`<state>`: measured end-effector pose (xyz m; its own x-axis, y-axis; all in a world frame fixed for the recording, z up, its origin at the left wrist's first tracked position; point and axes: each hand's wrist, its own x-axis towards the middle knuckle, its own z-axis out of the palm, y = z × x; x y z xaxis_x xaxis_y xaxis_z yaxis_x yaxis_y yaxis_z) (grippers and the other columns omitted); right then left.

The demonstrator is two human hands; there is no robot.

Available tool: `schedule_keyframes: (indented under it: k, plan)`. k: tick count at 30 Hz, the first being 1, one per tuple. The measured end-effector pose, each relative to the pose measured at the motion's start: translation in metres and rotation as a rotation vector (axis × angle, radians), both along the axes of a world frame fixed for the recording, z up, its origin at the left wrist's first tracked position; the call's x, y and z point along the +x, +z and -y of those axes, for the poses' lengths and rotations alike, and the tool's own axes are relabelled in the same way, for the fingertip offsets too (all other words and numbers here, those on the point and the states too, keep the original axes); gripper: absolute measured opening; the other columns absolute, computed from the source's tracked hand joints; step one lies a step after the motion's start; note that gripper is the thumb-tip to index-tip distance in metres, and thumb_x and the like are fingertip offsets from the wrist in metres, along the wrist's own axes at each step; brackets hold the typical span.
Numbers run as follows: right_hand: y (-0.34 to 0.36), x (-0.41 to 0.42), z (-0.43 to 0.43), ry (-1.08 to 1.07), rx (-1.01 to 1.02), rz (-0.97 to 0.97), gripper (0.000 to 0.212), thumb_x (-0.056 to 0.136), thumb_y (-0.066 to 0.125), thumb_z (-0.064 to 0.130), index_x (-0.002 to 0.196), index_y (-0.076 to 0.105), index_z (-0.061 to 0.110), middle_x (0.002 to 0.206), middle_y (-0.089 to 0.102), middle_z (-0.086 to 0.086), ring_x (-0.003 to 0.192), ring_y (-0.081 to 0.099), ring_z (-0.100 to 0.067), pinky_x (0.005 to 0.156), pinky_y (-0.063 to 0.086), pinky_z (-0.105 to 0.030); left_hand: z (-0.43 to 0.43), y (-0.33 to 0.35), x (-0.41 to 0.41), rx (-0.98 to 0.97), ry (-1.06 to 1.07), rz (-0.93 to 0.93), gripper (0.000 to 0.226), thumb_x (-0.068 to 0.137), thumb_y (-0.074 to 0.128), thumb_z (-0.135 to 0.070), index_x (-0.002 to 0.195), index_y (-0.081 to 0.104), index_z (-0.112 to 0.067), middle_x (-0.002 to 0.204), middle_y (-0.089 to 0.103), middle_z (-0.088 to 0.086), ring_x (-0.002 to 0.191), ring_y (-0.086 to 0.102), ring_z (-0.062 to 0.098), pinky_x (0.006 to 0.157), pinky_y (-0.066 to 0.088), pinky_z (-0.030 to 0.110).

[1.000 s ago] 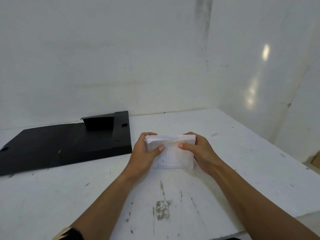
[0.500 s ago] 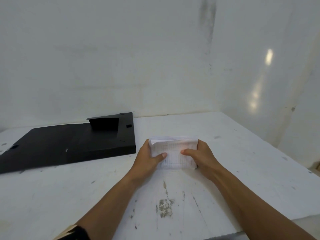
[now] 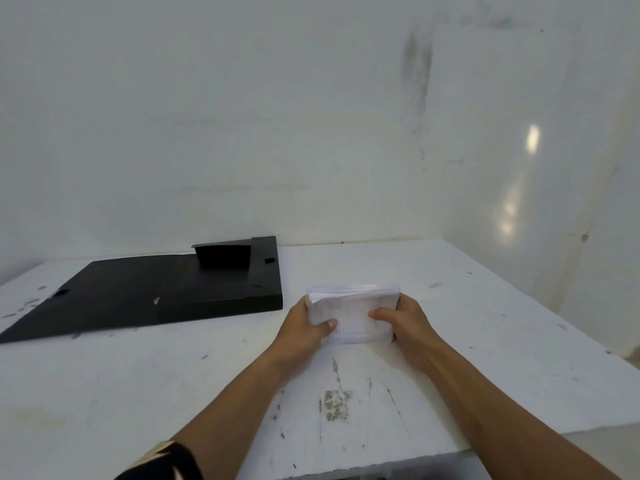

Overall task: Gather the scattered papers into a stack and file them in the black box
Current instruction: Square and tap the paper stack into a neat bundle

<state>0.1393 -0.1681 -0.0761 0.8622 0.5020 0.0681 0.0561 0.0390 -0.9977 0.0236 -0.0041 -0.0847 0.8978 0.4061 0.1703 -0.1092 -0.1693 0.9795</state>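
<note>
A stack of white lined papers (image 3: 353, 306) stands on its lower edge on the white table (image 3: 485, 323), tilted toward me. My left hand (image 3: 304, 327) grips its left side, thumb across the front. My right hand (image 3: 405, 323) grips its right side, thumb also on the front sheet. To the left lies the black box (image 3: 221, 289), opened flat, with its lid (image 3: 86, 299) spread out to the left and a small flap (image 3: 223, 259) standing up at the back.
A white wall rises just behind the table and another closes in on the right. The table's front edge (image 3: 381, 462) runs near the bottom of the view. Scuffs and a chipped patch (image 3: 334, 405) mark the surface between my forearms.
The paper stack has come down from slightly raised to rest on the table, both hands still on its sides. The view has tilted a little.
</note>
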Motion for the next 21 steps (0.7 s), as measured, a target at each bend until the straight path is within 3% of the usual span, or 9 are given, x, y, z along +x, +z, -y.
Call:
schedule_keyframes:
  k: [4,8,11,14,16,18,21]
  plan:
    - [0.007,-0.003,0.001,-0.028,-0.001,0.035,0.029,0.085,0.062,-0.004,0.109,0.067,0.012,0.107,0.071,-0.012,0.104,0.065,-0.033,0.089,0.055,-0.048,0.004,0.009,-0.004,0.059,0.068,-0.008,0.032,0.092,0.066,-0.005,0.115,0.058,-0.026,0.107,0.066,-0.012,0.1,0.062,0.001,0.074,0.052,0.01]
    - [0.014,-0.012,0.008,-0.03,-0.072,0.152,0.029,0.084,0.065,-0.004,0.107,0.062,0.014,0.106,0.068,-0.007,0.101,0.064,-0.027,0.079,0.055,-0.034,0.006,0.012,-0.012,0.176,0.092,-0.126,0.039,0.094,0.064,-0.008,0.131,0.056,-0.017,0.119,0.063,-0.002,0.113,0.058,0.016,0.089,0.049,0.023]
    - [0.031,-0.019,0.017,-0.074,-0.117,0.382,0.046,0.081,0.074,0.003,0.119,0.052,0.018,0.115,0.06,-0.003,0.097,0.059,-0.019,0.074,0.049,-0.022,0.001,0.032,-0.021,0.316,0.114,-0.183,0.038,0.094,0.06,-0.008,0.132,0.057,-0.016,0.121,0.064,0.003,0.113,0.059,0.02,0.091,0.049,0.03]
    - [0.064,-0.028,0.023,-0.029,-0.258,0.698,0.067,0.076,0.082,0.02,0.132,0.044,0.023,0.121,0.054,0.007,0.104,0.057,-0.012,0.079,0.043,-0.014,-0.006,0.069,-0.033,0.621,0.082,-0.245,0.037,0.092,0.056,-0.011,0.128,0.059,-0.017,0.122,0.063,0.003,0.113,0.06,0.023,0.09,0.051,0.033]
    - [0.087,-0.04,0.02,0.061,-0.389,0.809,0.066,0.077,0.08,0.03,0.133,0.045,0.026,0.114,0.059,0.009,0.097,0.061,-0.009,0.077,0.047,-0.018,-0.004,0.099,-0.043,0.833,0.061,-0.269,0.037,0.093,0.055,-0.013,0.13,0.056,-0.015,0.125,0.06,0.003,0.115,0.058,0.024,0.088,0.049,0.032]
    - [0.102,-0.054,0.011,0.125,-0.481,0.863,0.05,0.081,0.075,0.031,0.125,0.053,0.024,0.105,0.065,0.006,0.088,0.064,-0.013,0.077,0.054,-0.03,0.001,0.124,-0.052,0.981,0.047,-0.247,0.035,0.094,0.055,-0.015,0.129,0.054,-0.012,0.126,0.06,0.005,0.113,0.058,0.025,0.086,0.049,0.032]
    - [0.107,-0.072,-0.002,0.114,-0.419,0.862,0.022,0.088,0.064,0.022,0.109,0.065,0.016,0.098,0.07,-0.001,0.088,0.066,-0.022,0.081,0.056,-0.044,0.005,0.148,-0.067,1.099,0.051,-0.198,0.023,0.094,0.056,-0.014,0.117,0.056,-0.009,0.115,0.062,0.007,0.105,0.059,0.027,0.081,0.048,0.034]
